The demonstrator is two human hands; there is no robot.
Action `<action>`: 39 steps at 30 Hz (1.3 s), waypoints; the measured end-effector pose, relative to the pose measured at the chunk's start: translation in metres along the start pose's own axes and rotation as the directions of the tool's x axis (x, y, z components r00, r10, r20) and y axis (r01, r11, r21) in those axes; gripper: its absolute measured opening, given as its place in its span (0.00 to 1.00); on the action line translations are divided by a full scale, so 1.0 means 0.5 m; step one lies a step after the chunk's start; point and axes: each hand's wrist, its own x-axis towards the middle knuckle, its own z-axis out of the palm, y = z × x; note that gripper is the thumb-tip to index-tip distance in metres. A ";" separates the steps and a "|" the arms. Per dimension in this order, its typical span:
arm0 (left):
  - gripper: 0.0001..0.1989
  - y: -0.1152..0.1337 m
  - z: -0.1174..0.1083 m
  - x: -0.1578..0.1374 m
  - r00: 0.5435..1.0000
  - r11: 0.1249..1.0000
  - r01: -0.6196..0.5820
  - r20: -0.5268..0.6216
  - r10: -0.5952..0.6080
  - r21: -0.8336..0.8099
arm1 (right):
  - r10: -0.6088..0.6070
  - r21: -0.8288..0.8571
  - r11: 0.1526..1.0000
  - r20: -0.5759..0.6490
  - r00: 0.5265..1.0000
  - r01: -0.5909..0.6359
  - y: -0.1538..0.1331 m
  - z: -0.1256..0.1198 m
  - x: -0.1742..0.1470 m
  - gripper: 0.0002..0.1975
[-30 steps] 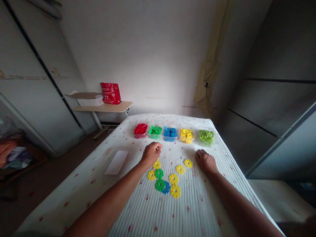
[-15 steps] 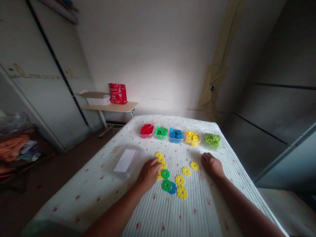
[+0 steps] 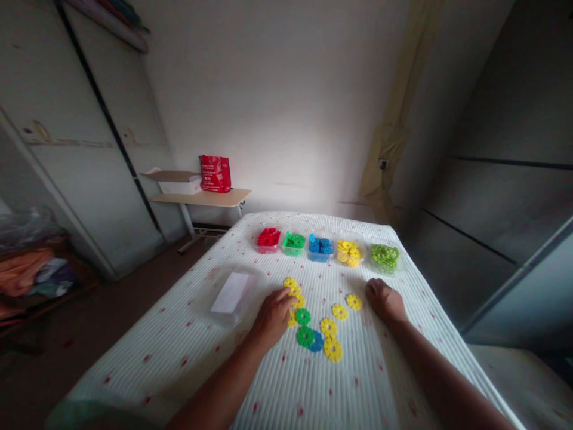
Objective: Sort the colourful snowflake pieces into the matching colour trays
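Observation:
My left hand (image 3: pixel 274 312) reaches over several yellow notched discs (image 3: pixel 290 283) lying in an overlapping row, its fingers stretched out and touching them. Part of the row is hidden beneath the fingers. Just below lie a green disc (image 3: pixel 303 316) and a second green disc (image 3: pixel 305 336), the latter touching a blue disc (image 3: pixel 316 341). Further right, more yellow discs (image 3: pixel 332 349) run up in a slanting line to a yellow disc (image 3: pixel 354 301) beside my right hand (image 3: pixel 385 298). That hand rests on the cover with its fingers curled in and nothing visible in them.
Along the far side stand clear tubs of red (image 3: pixel 268 239), green (image 3: pixel 294 242), blue (image 3: pixel 320 247), yellow (image 3: pixel 348 253) and light green pieces (image 3: pixel 385 258). A clear plastic container (image 3: pixel 230 295) with a white label lies left. Behind, a small table (image 3: pixel 210 199) holds a red bag (image 3: pixel 215 174).
The view has shifted slightly, so everything appears a little further right and lower. Both hands keep their places relative to the discs, and the discs lie as before.

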 end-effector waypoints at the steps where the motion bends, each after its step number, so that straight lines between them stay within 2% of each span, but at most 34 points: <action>1: 0.21 0.000 0.000 0.000 1.000 1.000 0.002 -0.002 -0.002 -0.002 | 0.002 0.002 1.000 -0.005 1.000 -0.002 0.000 0.001 0.000 0.10; 22: 0.21 0.005 -0.007 0.005 1.000 1.000 -0.017 0.023 0.016 0.013 | 0.025 0.004 1.000 0.004 1.000 -0.025 0.002 0.005 0.000 0.10; 30: 0.22 0.007 -0.006 0.005 1.000 1.000 0.013 0.028 -0.013 0.015 | 0.013 0.027 1.000 -0.005 1.000 -0.013 0.004 0.006 0.000 0.10; 39: 0.21 0.012 -0.006 0.009 0.997 0.990 0.069 0.025 -0.073 0.120 | 0.025 0.017 1.000 -0.004 1.000 -0.024 0.002 0.004 -0.001 0.10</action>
